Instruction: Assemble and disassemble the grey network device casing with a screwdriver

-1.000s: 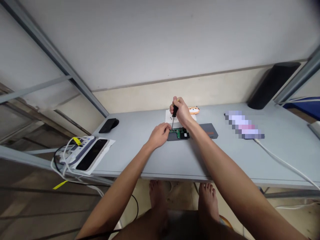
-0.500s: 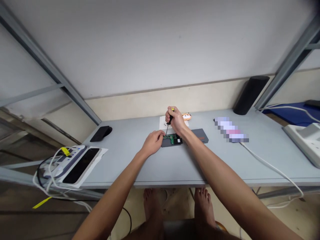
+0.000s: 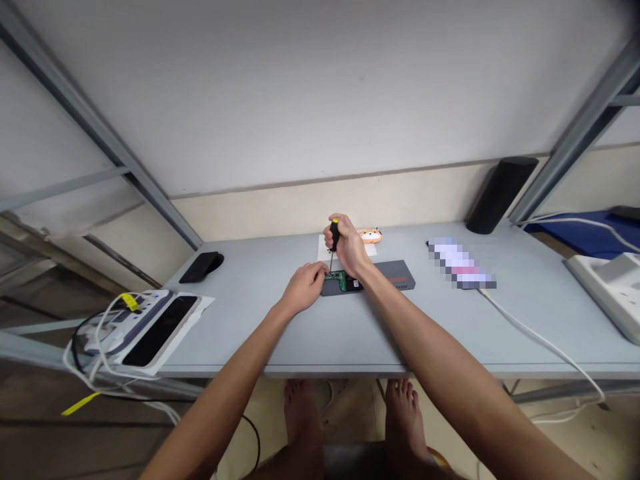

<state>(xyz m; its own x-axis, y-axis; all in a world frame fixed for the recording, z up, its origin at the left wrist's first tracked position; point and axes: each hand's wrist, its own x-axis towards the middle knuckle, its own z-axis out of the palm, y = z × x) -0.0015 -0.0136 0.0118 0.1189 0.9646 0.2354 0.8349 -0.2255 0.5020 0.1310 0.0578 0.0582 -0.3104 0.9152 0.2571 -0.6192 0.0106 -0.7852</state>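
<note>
My right hand (image 3: 351, 252) is wrapped around the black handle of a screwdriver (image 3: 335, 236) with a yellow end. The shaft points down, nearly upright, with its tip at the left end of a green circuit board (image 3: 342, 283). That board lies in the left part of a long dark grey device (image 3: 400, 270), flat on the desk. My left hand (image 3: 304, 288) has its fingers bent together and gripping the device's left end, close to the screwdriver tip. My right hand and wrist hide part of the device's middle.
Behind the device lie a white sheet (image 3: 325, 250) with small dark bits and an orange-and-white animal-faced item (image 3: 371, 236). To the right are a lit phone (image 3: 460, 263) on a white cable, a black cylinder (image 3: 501, 195) and a power strip (image 3: 605, 290). A dark phone-like slab (image 3: 161, 331) lies left.
The screwdriver handle has tipped a little leftward and stands more upright, my right hand shifting with it. My left hand stays at the device's left end. The camera view has moved slightly.
</note>
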